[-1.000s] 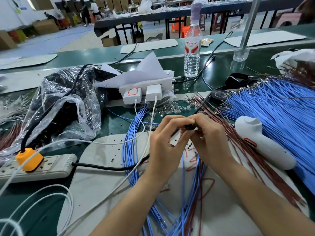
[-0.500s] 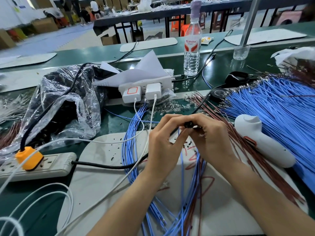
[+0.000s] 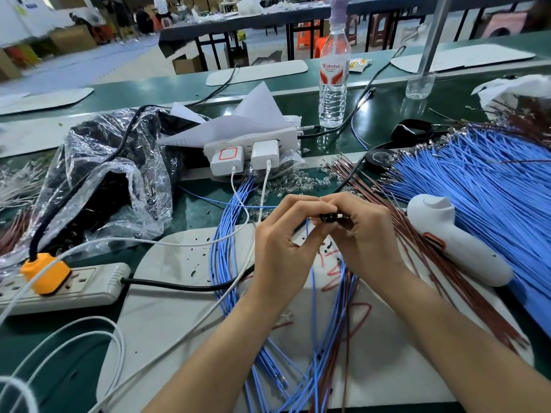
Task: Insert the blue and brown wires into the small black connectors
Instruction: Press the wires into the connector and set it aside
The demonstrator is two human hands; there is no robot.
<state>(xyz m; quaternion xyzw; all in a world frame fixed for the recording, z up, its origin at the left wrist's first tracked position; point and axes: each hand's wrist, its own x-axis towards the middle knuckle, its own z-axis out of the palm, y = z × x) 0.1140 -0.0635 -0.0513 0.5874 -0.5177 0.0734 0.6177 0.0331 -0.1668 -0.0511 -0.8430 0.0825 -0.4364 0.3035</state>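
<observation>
A small black connector [image 3: 329, 217] sits between the fingertips of both hands, above the white work board [image 3: 179, 293]. My left hand [image 3: 286, 242] pinches it from the left; my right hand [image 3: 366, 236] pinches it from the right. A blue wire [image 3: 312, 281] hangs down from the connector between my wrists. Finished blue and brown wires [image 3: 343, 323] lie in a bundle on the board below. A big fan of loose blue wires [image 3: 477, 186] fills the right side. Loose brown wires [image 3: 417, 248] lie beside it. Palms hide the wire's tip.
A white handheld tool [image 3: 453, 248] lies right of my hands. Power strips with chargers [image 3: 253, 150] and an orange plug [image 3: 44, 272] sit at the left and back. A crumpled plastic bag [image 3: 104, 180], a water bottle [image 3: 334, 79] and white cables [image 3: 89, 338] surround the board.
Both hands have stayed together on the connector, with only slight finger shifts. The hanging blue wire has become more visible between my wrists.
</observation>
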